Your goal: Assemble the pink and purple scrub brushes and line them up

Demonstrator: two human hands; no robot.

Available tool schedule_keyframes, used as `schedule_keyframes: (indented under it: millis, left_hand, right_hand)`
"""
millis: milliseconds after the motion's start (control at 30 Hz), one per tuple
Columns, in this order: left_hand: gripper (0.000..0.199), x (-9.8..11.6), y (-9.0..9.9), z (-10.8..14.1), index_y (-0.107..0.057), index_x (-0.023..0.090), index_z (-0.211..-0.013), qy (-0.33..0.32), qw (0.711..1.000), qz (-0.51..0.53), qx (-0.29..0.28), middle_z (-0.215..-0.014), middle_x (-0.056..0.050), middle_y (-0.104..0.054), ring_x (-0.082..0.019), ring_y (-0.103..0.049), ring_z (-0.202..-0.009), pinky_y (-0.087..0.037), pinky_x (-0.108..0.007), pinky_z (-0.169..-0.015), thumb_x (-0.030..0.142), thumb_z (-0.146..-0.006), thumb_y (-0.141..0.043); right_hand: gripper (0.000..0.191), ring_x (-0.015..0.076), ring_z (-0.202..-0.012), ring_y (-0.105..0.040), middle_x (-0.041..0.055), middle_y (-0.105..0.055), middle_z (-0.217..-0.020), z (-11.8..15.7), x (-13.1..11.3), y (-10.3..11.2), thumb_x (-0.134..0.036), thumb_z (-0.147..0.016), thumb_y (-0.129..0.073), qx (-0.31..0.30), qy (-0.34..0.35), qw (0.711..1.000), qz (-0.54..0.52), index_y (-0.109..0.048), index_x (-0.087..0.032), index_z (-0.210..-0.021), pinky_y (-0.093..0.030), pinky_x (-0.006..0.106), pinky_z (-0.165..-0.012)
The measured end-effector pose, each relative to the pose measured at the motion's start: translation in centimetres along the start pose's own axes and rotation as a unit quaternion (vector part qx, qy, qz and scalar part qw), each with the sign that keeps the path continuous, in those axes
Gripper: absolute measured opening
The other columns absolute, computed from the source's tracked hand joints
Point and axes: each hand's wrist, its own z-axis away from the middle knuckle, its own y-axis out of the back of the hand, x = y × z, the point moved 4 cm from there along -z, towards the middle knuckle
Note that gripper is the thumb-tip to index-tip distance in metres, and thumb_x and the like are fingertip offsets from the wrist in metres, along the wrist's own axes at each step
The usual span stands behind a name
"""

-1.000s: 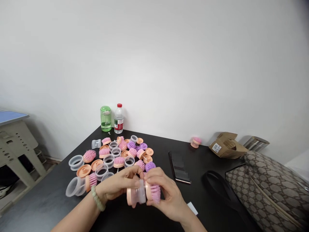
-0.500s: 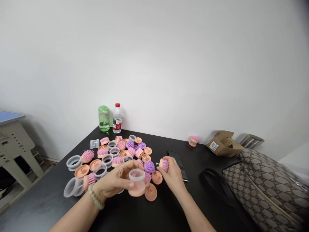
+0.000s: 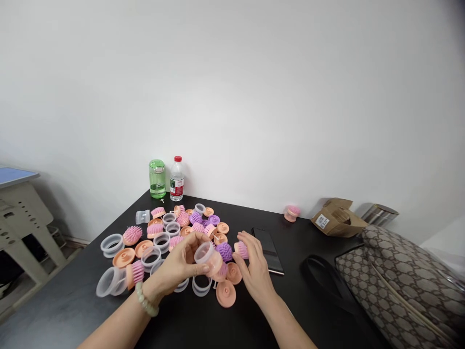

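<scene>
Across the black table [image 3: 203,325], cut off at the lower edge, much the same scatter as half a second ago. Right of the phone [image 3: 269,252], the patterned bag [image 3: 403,278], cropped by the right edge. Just left of the phone and overlapping its left side, the right hand [image 3: 256,272], now with thumb and fingers spread after pinching the pink brush head [image 3: 242,249] half a second earlier; no hold visible any more, and hard to tell light contact from a narrow gap. Farther left of the phone, the left hand [image 3: 181,264], closed as before around the clear cup [image 3: 204,253] with the peach base, some fingers hidden behind. Cup now tipped, mouth toward the upper left, after standing nearly upright. Left of the phone and below the cup, a clear ring [image 3: 201,292], previously covered. Nearer the phone, two peach discs [image 3: 225,294], much as before. Nearer still, the purple brush head [image 3: 225,251]. Smallest, beside the phone's left side, the pink brush head, partly behind the right hand, its stem now hard to make out.
</scene>
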Motion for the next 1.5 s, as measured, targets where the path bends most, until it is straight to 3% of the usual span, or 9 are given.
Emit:
schedule_keyframes:
  millis: [200,400,633,800,1033,1100,1233,1367,1500]
  left_hand:
    - [0.045,-0.4,-0.3,0.1,-0.058,0.023,-0.113,-0.037,0.995,-0.086,-0.029,-0.108,-0.005,-0.056,-0.022,-0.053,-0.099,-0.045,-0.033,-0.083,0.035,-0.076,-0.081]
    - [0.044,-1.1,-0.4,0.2,-0.061,0.023,-0.112,-0.037,0.991,-0.123,-0.032,-0.113,-0.007,-0.057,-0.025,-0.055,-0.105,-0.05,-0.037,-0.087,0.035,-0.074,-0.082]
    - [0.049,-1.2,-0.1,0.0,-0.062,0.02,-0.101,-0.003,0.992,-0.122,-0.017,-0.102,-0.005,-0.061,-0.022,-0.059,-0.093,-0.051,-0.032,-0.079,0.028,-0.063,-0.09]
    - [0.05,-1.2,0.2,0.0,-0.062,0.018,-0.1,0.026,0.993,-0.116,-0.019,-0.095,-0.003,-0.062,-0.019,-0.059,-0.086,-0.048,-0.029,-0.074,0.028,-0.06,-0.091]
    - [0.048,-1.8,-0.2,-0.2,-0.058,0.017,-0.092,0.049,0.998,-0.043,-0.005,-0.078,0.003,-0.055,-0.012,-0.05,-0.068,-0.039,-0.023,-0.061,0.038,-0.062,-0.089]
    - [0.045,-1.7,-0.3,-0.2,-0.056,0.017,-0.092,0.055,0.998,-0.039,-0.003,-0.079,0.003,-0.055,-0.013,-0.051,-0.069,-0.04,-0.024,-0.061,0.04,-0.066,-0.086]
    - [0.047,-1.6,-0.1,-0.2,-0.057,0.017,-0.095,0.035,0.997,-0.068,-0.008,-0.081,0.002,-0.056,-0.013,-0.051,-0.07,-0.039,-0.023,-0.061,0.038,-0.065,-0.087]
    - [0.051,-1.9,-0.1,-0.1,-0.059,0.018,-0.1,0.018,0.996,-0.091,-0.016,-0.082,0.002,-0.057,-0.012,-0.05,-0.069,-0.038,-0.022,-0.058,0.036,-0.062,-0.089]
    - [0.042,-1.7,-0.5,-0.1,-0.057,0.018,-0.092,0.052,0.996,-0.067,-0.008,-0.075,0.003,-0.053,-0.012,-0.052,-0.063,-0.044,-0.022,-0.054,0.043,-0.07,-0.082]
  right_hand:
    - [0.057,0.0262,-0.124,-0.057,0.011,-0.06,-0.133,0.6,-4.8,0.0,-0.063,-0.097,-0.039,-0.099,0.079,0.983,-0.129,-0.047,-0.025,-0.139,-0.05,0.04,-0.103]
    - [0.046,0.0239,-0.107,-0.068,0.0096,-0.069,-0.12,0.5,-4.4,-0.7,-0.054,-0.099,-0.047,-0.103,0.012,0.98,-0.169,-0.054,-0.025,-0.133,-0.057,0.032,-0.09]
    - [0.041,0.0231,-0.103,-0.07,0.0086,-0.071,-0.118,0.3,-4.9,-0.2,-0.05,-0.099,-0.05,-0.104,0.013,0.977,-0.186,-0.056,-0.025,-0.13,-0.057,0.028,-0.083]
    - [0.038,0.0229,-0.101,-0.07,0.0084,-0.07,-0.115,0.4,-5.4,-0.1,-0.046,-0.099,-0.052,-0.096,0.036,0.98,-0.171,-0.053,-0.025,-0.131,-0.058,0.028,-0.082]
    - [0.039,0.0277,-0.121,-0.057,0.014,-0.057,-0.127,0.6,-6.0,0.3,-0.019,-0.097,-0.053,-0.086,0.15,0.979,-0.113,-0.047,-0.025,-0.135,-0.052,0.044,-0.099]
    - [0.043,0.0295,-0.126,-0.054,0.0153,-0.054,-0.133,0.6,-5.9,0.2,-0.025,-0.097,-0.056,-0.086,0.153,0.978,-0.111,-0.044,-0.025,-0.138,-0.051,0.047,-0.101]
    - [0.074,0.0328,-0.125,-0.056,0.0169,-0.055,-0.135,0.4,-5.4,0.0,-0.063,-0.087,-0.06,-0.091,0.111,0.981,-0.127,-0.038,-0.022,-0.145,-0.051,0.048,-0.101]
    - [0.049,0.0268,-0.11,-0.064,0.0115,-0.064,-0.12,0.3,-5.1,0.0,-0.054,-0.096,-0.052,-0.117,0.081,0.98,-0.143,-0.049,-0.025,-0.136,-0.055,0.038,-0.094]
    - [0.038,0.0264,-0.118,-0.06,0.0109,-0.062,-0.125,0.4,-5.4,0.3,-0.035,-0.095,-0.06,-0.1,0.112,0.98,-0.134,-0.052,-0.026,-0.13,-0.052,0.04,-0.099]
